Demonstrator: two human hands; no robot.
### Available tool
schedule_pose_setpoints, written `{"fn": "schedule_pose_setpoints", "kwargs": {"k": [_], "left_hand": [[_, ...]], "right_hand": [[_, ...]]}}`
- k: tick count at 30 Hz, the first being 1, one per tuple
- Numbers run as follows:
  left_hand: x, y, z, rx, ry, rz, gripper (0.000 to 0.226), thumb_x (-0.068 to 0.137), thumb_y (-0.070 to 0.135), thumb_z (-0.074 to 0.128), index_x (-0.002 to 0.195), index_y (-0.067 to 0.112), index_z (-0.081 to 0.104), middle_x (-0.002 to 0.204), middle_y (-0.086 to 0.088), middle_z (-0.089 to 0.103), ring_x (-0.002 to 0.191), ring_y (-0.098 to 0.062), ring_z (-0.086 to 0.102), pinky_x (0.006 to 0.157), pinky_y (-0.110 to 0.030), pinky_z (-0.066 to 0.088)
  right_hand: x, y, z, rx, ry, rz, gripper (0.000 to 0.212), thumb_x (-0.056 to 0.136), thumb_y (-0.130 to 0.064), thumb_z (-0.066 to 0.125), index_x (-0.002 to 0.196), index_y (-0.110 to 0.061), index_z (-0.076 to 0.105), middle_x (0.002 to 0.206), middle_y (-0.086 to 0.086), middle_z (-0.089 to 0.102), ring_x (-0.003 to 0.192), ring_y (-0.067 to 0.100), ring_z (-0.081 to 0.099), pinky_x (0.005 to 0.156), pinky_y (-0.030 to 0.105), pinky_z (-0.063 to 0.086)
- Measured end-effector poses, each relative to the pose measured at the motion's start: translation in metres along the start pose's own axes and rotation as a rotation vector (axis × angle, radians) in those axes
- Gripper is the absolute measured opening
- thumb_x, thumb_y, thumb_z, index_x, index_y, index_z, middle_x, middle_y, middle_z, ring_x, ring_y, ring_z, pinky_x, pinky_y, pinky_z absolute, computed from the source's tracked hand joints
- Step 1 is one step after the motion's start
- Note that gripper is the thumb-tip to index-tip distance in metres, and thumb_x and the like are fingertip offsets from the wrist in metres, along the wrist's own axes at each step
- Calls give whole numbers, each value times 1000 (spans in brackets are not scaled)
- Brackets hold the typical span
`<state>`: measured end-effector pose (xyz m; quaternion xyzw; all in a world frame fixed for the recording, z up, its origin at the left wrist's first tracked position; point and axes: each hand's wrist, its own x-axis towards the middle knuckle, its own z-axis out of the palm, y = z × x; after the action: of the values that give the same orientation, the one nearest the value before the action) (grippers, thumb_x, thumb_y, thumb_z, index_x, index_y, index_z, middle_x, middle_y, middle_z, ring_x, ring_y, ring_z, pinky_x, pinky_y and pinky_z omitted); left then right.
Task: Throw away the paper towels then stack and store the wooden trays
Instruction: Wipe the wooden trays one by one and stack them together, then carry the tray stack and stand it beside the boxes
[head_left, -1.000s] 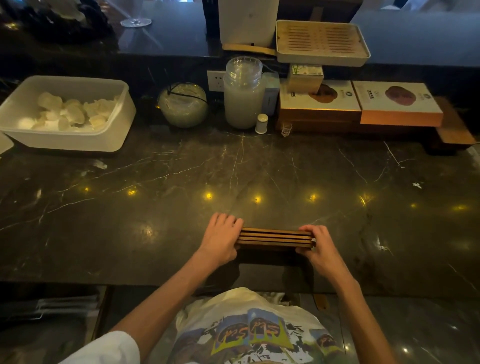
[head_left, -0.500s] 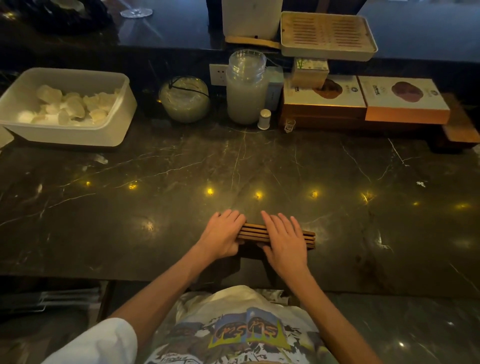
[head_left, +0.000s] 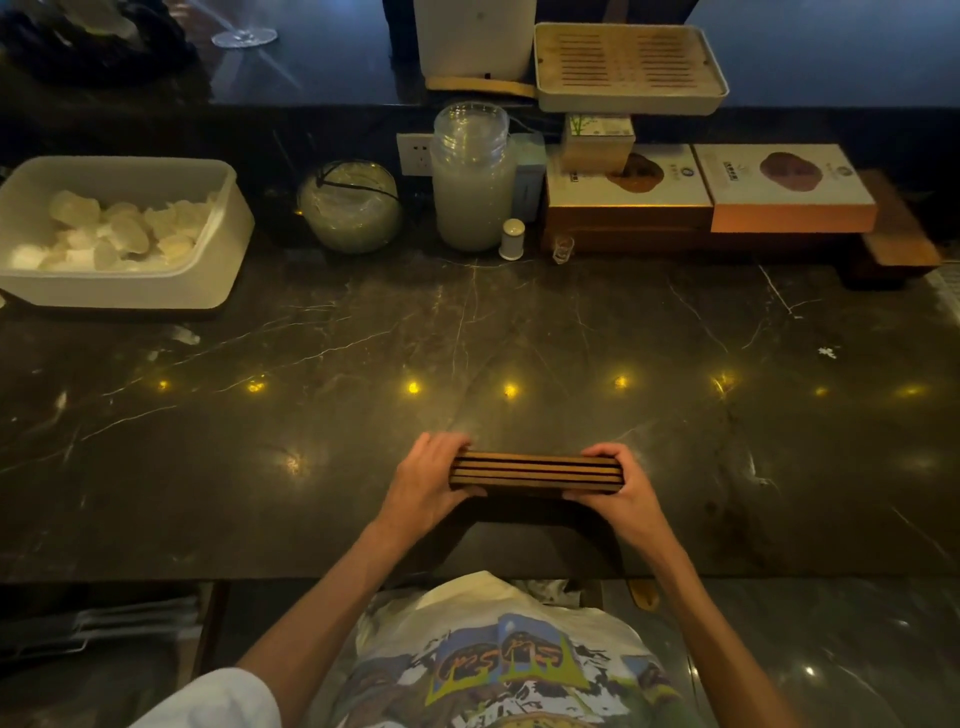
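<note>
I'm gripping the stack of wooden trays (head_left: 535, 474) at both ends, near the front edge of the dark marble counter (head_left: 467, 338). My left hand (head_left: 423, 486) is clamping the left end, fingers curling over the top, thumb underneath on the near side. My right hand (head_left: 621, 493) is doing the same on the right end. Trays are lying flat and edge-aligned, long side facing me; four light edges are showing with dark gaps between. Can't tell if the stack is resting on the counter or being held just above it.

Everything else is sitting well apart, along the back: white plastic tub (head_left: 171, 280) holding pale lumps at the far left, round glass bowl (head_left: 350, 208) beside it, tall clear jar (head_left: 472, 176) just right of the bowl, small white shaker (head_left: 511, 239) at the jar's base. Two flat printed boxes (head_left: 711, 192) are lying side by side at right, with a slatted tea tray (head_left: 628, 67) sitting on the raised ledge behind them. No paper towels showing on the counter.
</note>
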<state>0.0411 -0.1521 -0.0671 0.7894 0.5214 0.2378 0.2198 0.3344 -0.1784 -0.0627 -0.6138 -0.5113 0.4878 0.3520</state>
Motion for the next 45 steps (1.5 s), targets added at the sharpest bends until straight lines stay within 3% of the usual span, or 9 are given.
{"fn": "schedule_pose_setpoints", "kwargs": {"k": [8, 15, 20, 24, 28, 31, 36, 40, 45], "left_hand": [[-15, -2, 11, -646, 106, -337, 85, 62, 12, 89, 127, 37, 40, 112, 1, 56, 105, -18, 63, 87, -28, 57], [-19, -16, 18, -822, 31, -491, 66, 68, 6, 85, 120, 29, 51, 112, 0, 66, 108, -12, 64, 92, -26, 54], [-2, -16, 10, -784, -88, -612, 47, 76, 32, 80, 114, 32, 53, 106, 9, 69, 103, -6, 66, 86, -21, 54], [21, -10, -13, -792, -119, -742, 62, 61, 73, 72, 102, 28, 64, 89, 10, 77, 82, -3, 73, 60, -11, 53], [29, -4, -31, -758, -200, -763, 64, 61, 74, 73, 97, 21, 72, 87, 6, 78, 80, -11, 75, 60, -16, 55], [50, -1, -50, -715, -381, -769, 69, 66, 73, 69, 101, 14, 72, 93, -5, 78, 87, -19, 75, 82, -33, 60], [66, 5, -83, -1253, -385, -821, 79, 82, 79, 38, 120, 14, 63, 116, -13, 71, 110, -30, 66, 92, -45, 52], [68, 37, -84, -1752, -191, -775, 73, 85, 67, 50, 135, 13, 50, 139, -19, 55, 125, -36, 56, 103, -54, 43], [66, 106, -52, -1452, -192, -737, 72, 76, 34, 80, 136, 22, 42, 130, -13, 61, 114, -29, 64, 97, -54, 52]], "right_hand": [[-2, 4, 8, 103, 34, 27, 62, 63, 5, 85, 113, -4, 50, 106, 14, 63, 96, 20, 66, 83, 28, 56], [4, 9, 6, 97, -10, 58, 61, 67, -4, 85, 114, -16, 50, 105, 2, 66, 97, 9, 67, 82, 18, 53], [17, -7, -2, 65, -49, 163, 62, 66, -31, 87, 117, -27, 51, 106, -6, 66, 100, 9, 65, 79, 21, 55], [16, -25, -1, 149, -15, 365, 77, 58, -56, 83, 121, -23, 52, 114, 3, 65, 100, 17, 66, 79, 31, 56], [-8, -41, -3, 371, -7, 479, 70, 61, -46, 86, 118, -20, 56, 109, 9, 70, 90, 23, 73, 66, 30, 58], [-20, -58, -1, 565, 1, 553, 62, 66, -32, 85, 118, -13, 56, 107, 15, 72, 90, 25, 74, 67, 34, 59], [-35, -79, 16, 795, 193, 551, 64, 70, -27, 83, 125, -11, 54, 112, 17, 71, 103, 33, 69, 86, 48, 57], [-41, -111, 48, 909, 430, 490, 68, 71, -34, 83, 130, -24, 49, 122, 12, 64, 108, 31, 64, 80, 48, 59], [-49, -139, 97, 1028, 784, 361, 74, 68, -38, 85, 128, -38, 42, 116, 9, 63, 100, 26, 68, 66, 41, 61]]}}
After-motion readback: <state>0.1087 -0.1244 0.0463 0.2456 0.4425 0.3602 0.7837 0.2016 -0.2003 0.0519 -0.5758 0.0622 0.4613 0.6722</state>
